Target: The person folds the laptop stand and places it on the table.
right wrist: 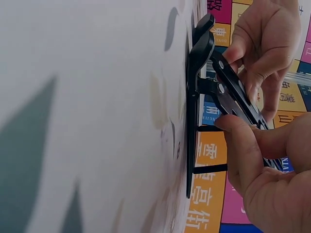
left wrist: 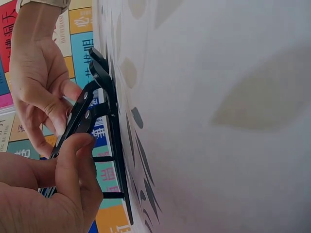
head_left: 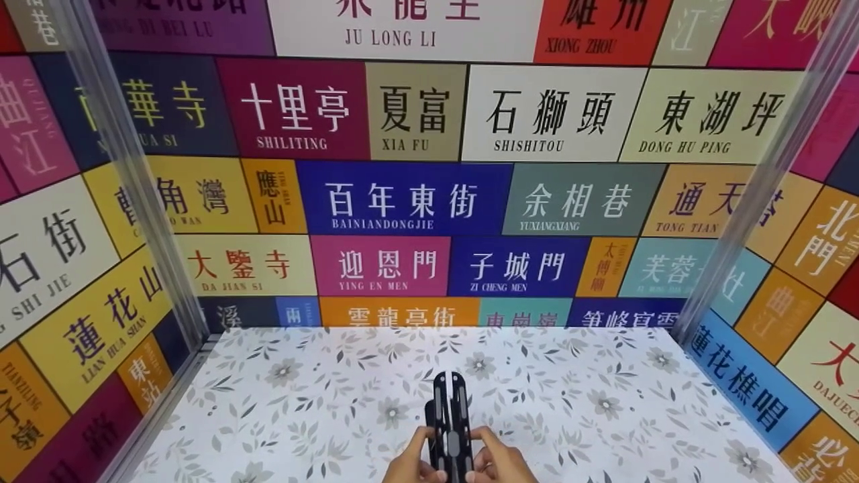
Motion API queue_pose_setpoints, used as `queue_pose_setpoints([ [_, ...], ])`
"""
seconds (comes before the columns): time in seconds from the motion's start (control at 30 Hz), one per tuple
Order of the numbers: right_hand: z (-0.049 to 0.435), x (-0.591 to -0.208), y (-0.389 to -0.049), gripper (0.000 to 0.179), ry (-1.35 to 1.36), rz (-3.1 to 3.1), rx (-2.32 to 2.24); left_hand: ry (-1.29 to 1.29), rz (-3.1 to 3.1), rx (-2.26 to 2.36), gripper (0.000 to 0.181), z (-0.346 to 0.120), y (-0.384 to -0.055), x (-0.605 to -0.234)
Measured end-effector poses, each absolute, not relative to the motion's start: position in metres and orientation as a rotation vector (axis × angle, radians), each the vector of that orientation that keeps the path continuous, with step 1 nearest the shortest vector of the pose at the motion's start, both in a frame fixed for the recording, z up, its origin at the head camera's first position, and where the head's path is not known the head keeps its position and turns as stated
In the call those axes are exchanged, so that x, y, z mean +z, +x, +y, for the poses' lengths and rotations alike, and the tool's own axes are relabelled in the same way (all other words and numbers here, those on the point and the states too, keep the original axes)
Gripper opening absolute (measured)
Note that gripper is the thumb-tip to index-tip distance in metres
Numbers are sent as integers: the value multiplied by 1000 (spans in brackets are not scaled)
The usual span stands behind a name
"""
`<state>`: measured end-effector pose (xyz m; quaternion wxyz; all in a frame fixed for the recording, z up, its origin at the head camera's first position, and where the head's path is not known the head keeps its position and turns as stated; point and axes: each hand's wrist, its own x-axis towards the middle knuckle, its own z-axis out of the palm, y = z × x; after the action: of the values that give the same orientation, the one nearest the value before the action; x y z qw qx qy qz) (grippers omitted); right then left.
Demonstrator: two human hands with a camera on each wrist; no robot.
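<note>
From where I stand, the person is at the near side of the floral-covered bench [head_left: 570,389], bent to one thing: a black folding stand [head_left: 453,441] near the front middle. The left hand [head_left: 413,463] and the right hand [head_left: 500,463] flank it, each pinching one side of its hinged arms between thumb and fingers.

The side-on wrist views tell more. A long base rail [left wrist: 119,165] runs along the bench — touching it or just above, I can't tell — and the riveted arms slant away from it. So I'd judge the stand to be part-way between folded and raised; whether it is being opened or closed I can't say. The hooked ends [left wrist: 100,74] jut out, and two short crossbars [left wrist: 112,195] lie beside the rail.

As for containers, I spot none, and the stand carries no load. Around the bench rise walls of coloured sign panels [head_left: 402,199], clear strips [head_left: 127,134] at their corners.
</note>
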<state>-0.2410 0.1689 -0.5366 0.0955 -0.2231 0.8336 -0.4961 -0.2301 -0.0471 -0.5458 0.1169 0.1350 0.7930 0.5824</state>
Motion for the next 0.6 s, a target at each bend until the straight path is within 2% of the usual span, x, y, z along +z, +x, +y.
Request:
queue_pose_setpoints([
  [0.6,156,-546,-240,46,-767,2395,-1585,427,2344,1708,50,-46,-230,-539],
])
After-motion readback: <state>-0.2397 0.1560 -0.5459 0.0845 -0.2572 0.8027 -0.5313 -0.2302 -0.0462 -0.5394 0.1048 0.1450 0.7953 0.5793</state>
